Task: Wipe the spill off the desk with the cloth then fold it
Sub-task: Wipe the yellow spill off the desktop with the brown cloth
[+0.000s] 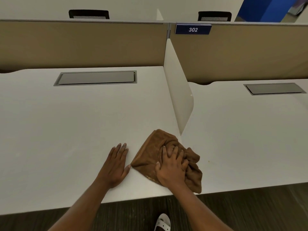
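A brown cloth lies bunched on the white desk near its front edge, at the foot of the side divider. My right hand presses down on the cloth with the fingers dug into its folds. My left hand lies flat on the bare desk just left of the cloth, fingers together, its thumb close to the cloth's corner. A few small yellowish specks show on the neighbouring desktop right of the cloth. No wet spill is plain to see.
A white divider panel stands between this desk and the neighbouring desk. Grey cable hatches sit at the back of each desk. A beige partition with a blue "302" sign closes the rear. My sandalled foot is on dark floor.
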{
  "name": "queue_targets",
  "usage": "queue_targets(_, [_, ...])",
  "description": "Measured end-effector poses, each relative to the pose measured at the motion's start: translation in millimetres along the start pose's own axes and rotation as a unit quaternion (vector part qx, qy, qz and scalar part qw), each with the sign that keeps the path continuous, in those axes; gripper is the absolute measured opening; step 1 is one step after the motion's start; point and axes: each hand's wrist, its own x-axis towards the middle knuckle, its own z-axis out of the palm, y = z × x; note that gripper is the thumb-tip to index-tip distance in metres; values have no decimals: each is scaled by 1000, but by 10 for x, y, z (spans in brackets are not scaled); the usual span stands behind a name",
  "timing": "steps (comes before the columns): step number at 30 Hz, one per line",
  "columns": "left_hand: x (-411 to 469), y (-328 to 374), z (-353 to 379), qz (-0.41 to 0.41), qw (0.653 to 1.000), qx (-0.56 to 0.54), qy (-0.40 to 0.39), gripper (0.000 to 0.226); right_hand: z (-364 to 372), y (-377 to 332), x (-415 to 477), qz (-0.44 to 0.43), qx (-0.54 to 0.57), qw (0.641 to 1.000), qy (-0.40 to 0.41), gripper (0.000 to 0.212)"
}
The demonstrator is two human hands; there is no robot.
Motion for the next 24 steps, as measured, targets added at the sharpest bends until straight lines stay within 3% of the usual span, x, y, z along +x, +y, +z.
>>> queue_targets(8, [-2, -9, 47, 28, 999, 29, 3, 69, 10, 44, -49, -4, 7, 1000, -19, 75])
queue_targets(24, [21, -67, 114, 36, 998, 7, 47, 65, -104, -335, 1144, 22, -55, 998, 19, 74])
